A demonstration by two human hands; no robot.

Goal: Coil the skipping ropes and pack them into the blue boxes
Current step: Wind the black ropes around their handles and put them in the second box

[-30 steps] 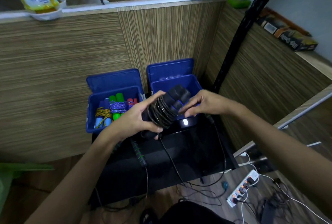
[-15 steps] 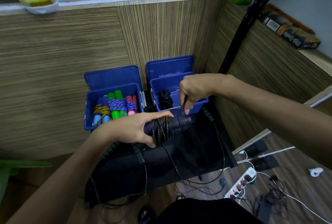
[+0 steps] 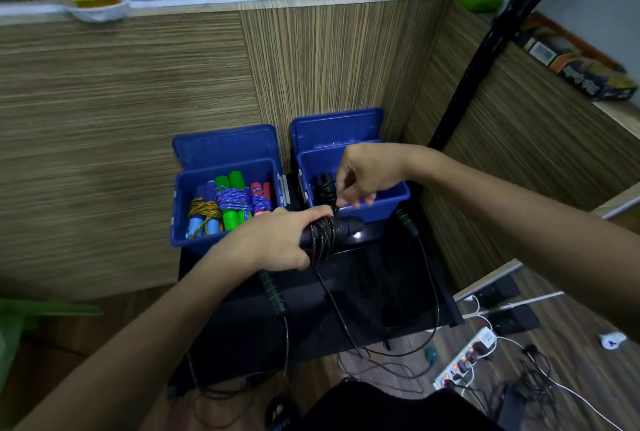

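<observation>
Holding: the left hand [image 3: 277, 240] has its fingers wrapped round the black-handled skipping rope with its thin black cord wound round the handles [image 3: 327, 231], keeping it level just above the glossy black counter [image 3: 374, 295].
Left grip: closed round the handle bundle, index finger stretched along the top toward the windings.
Right grip: the right hand [image 3: 363, 174] hovers over the near rim of the right blue plastic box [image 3: 384, 200], fingertips curled downward at the top of the windings; it appears to pinch the cord, though the cord between the fingers is too thin to see clearly.
Loose cord: from the bundle a strand runs down across the counter and off its front edge to the wooden floor.
Right box contents: a dark coiled black rope [image 3: 323, 188] lies at its left side, lid raised behind.
Left box: the left blue plastic box [image 3: 180, 219], lid also raised, holds wound ropes with light blue handles [image 3: 197, 223], green handles [image 3: 230, 200] and pink handles [image 3: 259, 195], side by side.
Unwound ropes: two black handles with green rings lie on the counter, one [image 3: 273, 295] below the left hand, one [image 3: 407, 223] near the right box's front corner, their cords trailing to the floor.
Surroundings: a white power strip [image 3: 465, 361] on the floor at right; wood-grain partition behind the boxes.
</observation>
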